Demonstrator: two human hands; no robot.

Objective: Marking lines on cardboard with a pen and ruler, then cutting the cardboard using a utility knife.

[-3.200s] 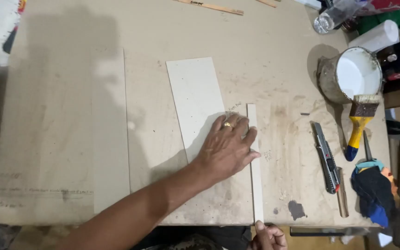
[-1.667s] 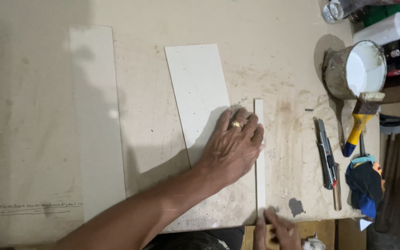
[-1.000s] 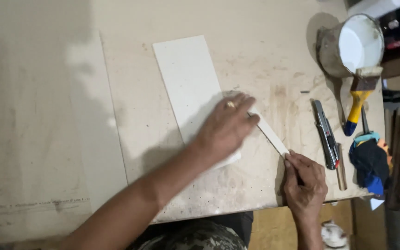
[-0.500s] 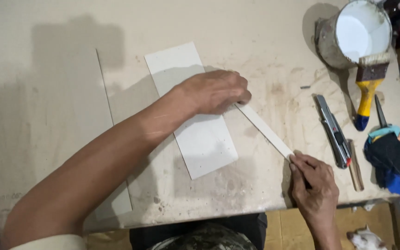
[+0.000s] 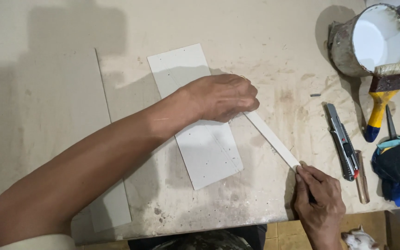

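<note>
My left hand [image 5: 223, 97] rests on a pale grey rectangular board [image 5: 204, 153] and pinches the upper end of a narrow white strip [image 5: 271, 139]. The strip runs diagonally down to the right across the worktable [image 5: 265, 41]. My right hand [image 5: 318, 206] grips the strip's lower end near the table's front edge. My left forearm crosses the board from the lower left.
A tin of white paint [image 5: 371, 39] stands at the upper right with a yellow-handled brush [image 5: 380, 99] beside it. A utility knife [image 5: 341, 141] and a dark cloth [image 5: 399, 173] lie at the right. A long pale panel [image 5: 103, 139] lies at the left.
The strip lay straight beside the board under my left hand. My right hand came up and took its lower end, and the strip now lies angled away from the board.
</note>
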